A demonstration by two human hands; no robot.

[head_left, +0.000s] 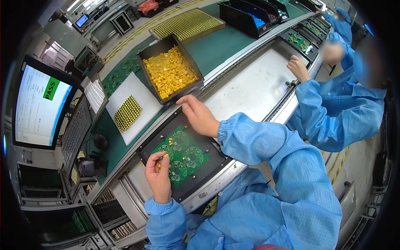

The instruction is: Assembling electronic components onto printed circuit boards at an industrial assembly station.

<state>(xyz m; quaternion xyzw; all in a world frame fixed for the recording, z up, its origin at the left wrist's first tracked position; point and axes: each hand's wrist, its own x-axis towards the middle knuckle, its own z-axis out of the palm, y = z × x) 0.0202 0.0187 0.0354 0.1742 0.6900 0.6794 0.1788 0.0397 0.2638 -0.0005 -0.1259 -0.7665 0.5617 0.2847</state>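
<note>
Holding a few small yellow components (160, 160) pinched in the fingers of your left hand (157, 177), you hover over the near-left corner of the green circuit board (182, 155). That board lies flat in a black carrier tray (208, 164) on the conveyor rail directly in front of you. Your right hand (199, 116) reaches up toward the black bin of yellow components (171, 71); its fingers are loosely extended at the bin's near rim and hold nothing that shows.

Judging by the board, you are early in the work: only a few yellow parts (170, 141) sit near its upper-left round pads, and most of the circular pad groups look bare. The board's long axis runs from lower left to upper right across the view, roughly in line with the conveyor. The pinched components are too small to tell which way they point.

Elsewhere in this head view, a white sheet (139, 93) with a gridded patch of yellow parts (127, 112) lies left of the bin, and a monitor (39, 104) stands at far left. A co-worker's hand (298, 68) rests on the grey conveyor plate (250, 89) further along the line.
</note>
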